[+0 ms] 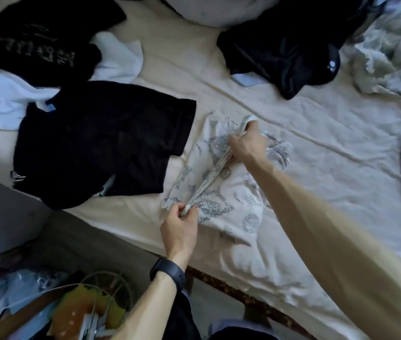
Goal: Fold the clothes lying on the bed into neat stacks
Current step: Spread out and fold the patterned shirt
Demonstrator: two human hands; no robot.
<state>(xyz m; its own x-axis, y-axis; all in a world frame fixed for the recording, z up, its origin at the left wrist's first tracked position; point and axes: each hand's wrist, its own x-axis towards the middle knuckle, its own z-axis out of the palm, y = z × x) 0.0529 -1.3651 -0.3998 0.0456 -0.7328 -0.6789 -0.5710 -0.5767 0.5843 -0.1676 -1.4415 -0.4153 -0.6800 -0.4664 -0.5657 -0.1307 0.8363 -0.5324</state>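
Observation:
A cream garment with a grey-blue print [233, 200] lies on the bed's cream sheet [329, 148] in the middle of the view. My left hand [181, 227] pinches the near end of a raised fold of it. My right hand [247, 143] grips the far end of the same fold, near the collar. The fold is stretched taut between both hands. A black T-shirt [101, 143] lies flat just left of the printed garment.
A black printed garment [35, 42] and white clothes [1, 99] lie at the far left. A black crumpled garment [285, 52] sits at the back, a rumpled quilt [390, 50] at the far right. Clutter [55, 307] stands on the floor beside the bed edge.

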